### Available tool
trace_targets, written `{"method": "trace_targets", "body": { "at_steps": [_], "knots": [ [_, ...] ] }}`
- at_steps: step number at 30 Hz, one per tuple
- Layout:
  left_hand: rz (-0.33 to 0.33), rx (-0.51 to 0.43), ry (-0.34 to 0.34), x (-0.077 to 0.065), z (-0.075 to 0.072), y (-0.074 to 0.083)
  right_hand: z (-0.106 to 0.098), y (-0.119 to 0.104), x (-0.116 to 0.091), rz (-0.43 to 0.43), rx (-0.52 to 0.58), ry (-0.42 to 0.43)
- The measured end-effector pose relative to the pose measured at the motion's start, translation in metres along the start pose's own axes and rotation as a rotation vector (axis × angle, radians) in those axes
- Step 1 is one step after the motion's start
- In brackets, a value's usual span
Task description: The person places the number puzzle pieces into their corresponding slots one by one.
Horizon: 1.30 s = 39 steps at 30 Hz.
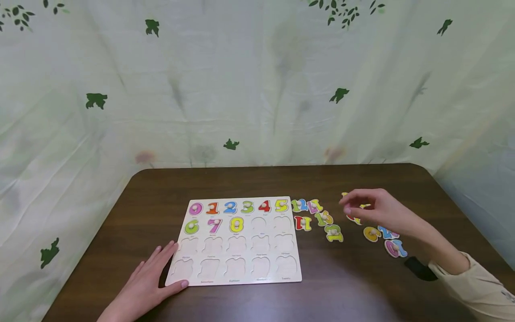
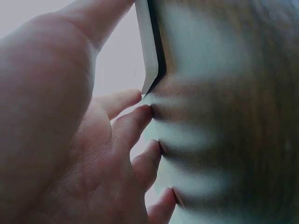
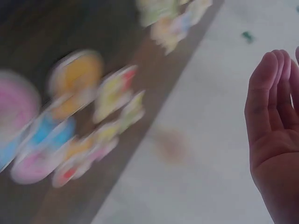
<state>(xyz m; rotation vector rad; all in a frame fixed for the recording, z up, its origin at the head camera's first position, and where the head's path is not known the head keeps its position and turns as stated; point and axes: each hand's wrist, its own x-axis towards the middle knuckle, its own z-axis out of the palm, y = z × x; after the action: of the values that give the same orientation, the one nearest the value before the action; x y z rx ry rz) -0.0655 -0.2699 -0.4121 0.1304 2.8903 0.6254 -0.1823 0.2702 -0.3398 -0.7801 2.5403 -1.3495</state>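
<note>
A white number puzzle board point(image 1: 241, 250) lies on the table, with knobbed numbers 0 to 8 filling the top row and part of the second. My left hand point(image 1: 145, 281) rests at its lower left corner, thumb on the front edge and fingers along the left side; the left wrist view shows the board's edge point(image 2: 148, 46) close by. Above the pieces on the right hovers my right hand point(image 1: 380, 210), fingers slightly bent and nothing visible in its grasp. Below it lie an orange 9 piece point(image 1: 372, 234) and a pink-and-blue piece point(image 1: 395, 248); other pieces are partly hidden behind the hand.
Beside the board's right edge lie several two-digit pieces, among them a red 11 point(image 1: 303, 223) and a green one point(image 1: 333, 233). A black object point(image 1: 420, 269) sits by the right sleeve. Behind the brown table point(image 1: 342, 277) hangs a pale curtain point(image 1: 257, 89) with leaf prints.
</note>
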Motion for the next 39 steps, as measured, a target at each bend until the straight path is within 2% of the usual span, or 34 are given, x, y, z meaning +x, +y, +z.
{"method": "trace_targets", "body": {
  "at_steps": [5,8,13,17,22,27,33,39],
  "knots": [
    [-0.004,0.004,-0.005,-0.002,-0.001,0.000,-0.021,0.026,-0.024,0.061,-0.090,0.007],
    [0.000,0.001,0.003,-0.003,-0.001,-0.001,-0.031,0.044,-0.035,0.103,-0.077,-0.023],
    [-0.016,0.006,-0.008,-0.002,0.001,-0.003,-0.038,0.073,-0.044,0.097,0.008,-0.124],
    [-0.017,0.007,-0.006,-0.002,0.001,-0.003,-0.035,0.089,-0.046,0.055,0.002,-0.161],
    [0.019,0.015,0.025,-0.003,0.002,-0.003,-0.029,0.094,-0.046,0.046,-0.059,-0.176],
    [0.013,0.001,0.023,-0.002,0.002,-0.003,-0.023,0.092,-0.043,0.053,-0.113,-0.175],
    [0.009,-0.003,0.022,-0.001,0.002,-0.002,-0.016,0.088,-0.039,-0.020,-0.085,-0.201],
    [0.011,0.015,0.022,0.000,0.003,-0.002,-0.010,0.090,-0.038,-0.102,-0.098,-0.178]
  ]
}}
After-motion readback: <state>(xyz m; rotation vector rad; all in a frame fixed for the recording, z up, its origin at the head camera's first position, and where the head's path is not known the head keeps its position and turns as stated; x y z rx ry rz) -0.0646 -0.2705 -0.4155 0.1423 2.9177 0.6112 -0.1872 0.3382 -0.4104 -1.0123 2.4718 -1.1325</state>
